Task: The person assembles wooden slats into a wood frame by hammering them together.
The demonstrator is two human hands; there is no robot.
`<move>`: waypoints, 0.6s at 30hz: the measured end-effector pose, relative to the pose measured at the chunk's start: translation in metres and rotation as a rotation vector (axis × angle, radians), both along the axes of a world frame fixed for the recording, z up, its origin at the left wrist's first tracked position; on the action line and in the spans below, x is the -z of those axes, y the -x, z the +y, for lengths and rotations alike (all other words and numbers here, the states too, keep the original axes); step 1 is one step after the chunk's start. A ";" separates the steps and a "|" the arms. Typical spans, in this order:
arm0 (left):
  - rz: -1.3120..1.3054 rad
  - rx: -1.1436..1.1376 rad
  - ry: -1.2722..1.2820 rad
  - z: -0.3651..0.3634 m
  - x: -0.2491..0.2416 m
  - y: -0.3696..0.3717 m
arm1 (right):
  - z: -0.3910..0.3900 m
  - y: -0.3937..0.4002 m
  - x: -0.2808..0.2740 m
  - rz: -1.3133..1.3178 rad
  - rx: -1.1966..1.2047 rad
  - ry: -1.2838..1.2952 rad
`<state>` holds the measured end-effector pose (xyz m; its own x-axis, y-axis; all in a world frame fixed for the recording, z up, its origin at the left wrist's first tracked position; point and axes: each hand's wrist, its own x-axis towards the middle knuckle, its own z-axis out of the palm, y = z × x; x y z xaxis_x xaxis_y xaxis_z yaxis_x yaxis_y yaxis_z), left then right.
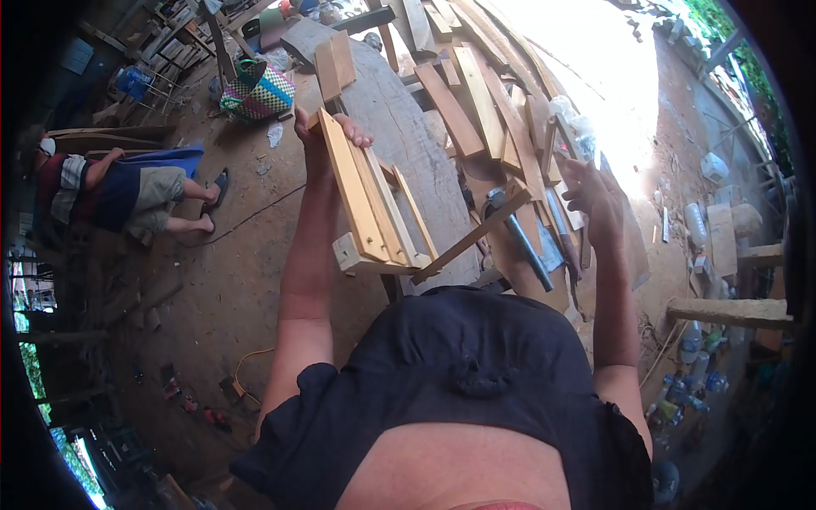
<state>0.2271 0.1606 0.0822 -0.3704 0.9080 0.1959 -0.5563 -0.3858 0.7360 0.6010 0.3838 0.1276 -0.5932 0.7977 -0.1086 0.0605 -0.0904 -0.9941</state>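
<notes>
My left hand (355,132) is wrapped round the far end of a slatted wooden frame (364,195), which I hold tilted over the near end of the bench. Screw heads or small holes show along its near crosspiece. A narrow wooden strip (476,229) runs from the frame's near corner off to the right. My right hand (597,200) is raised over the right side with its fingers apart, and nothing shows in it. Below and left of it lies a hammer (523,242) with a bluish metal handle, beside a long dark-handled tool (568,246).
A thick grey plank bench (425,170) runs away from me, with loose boards (480,102) piled along its right. A checkered woven basket (257,89) stands on the dirt floor. A person (127,191) is at the left. Plastic bottles (690,340) lie at the right.
</notes>
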 end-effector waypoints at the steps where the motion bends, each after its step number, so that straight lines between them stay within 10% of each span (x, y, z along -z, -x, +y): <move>1: 0.015 0.099 -0.041 0.000 0.004 0.004 | -0.001 -0.001 -0.004 -0.002 0.001 0.009; 8: 0.069 0.318 -0.121 0.005 0.005 0.001 | -0.009 -0.001 -0.016 0.614 -0.016 0.066; 18: 0.121 0.461 -0.271 0.018 0.013 0.007 | -0.015 0.040 0.024 0.274 -0.409 0.389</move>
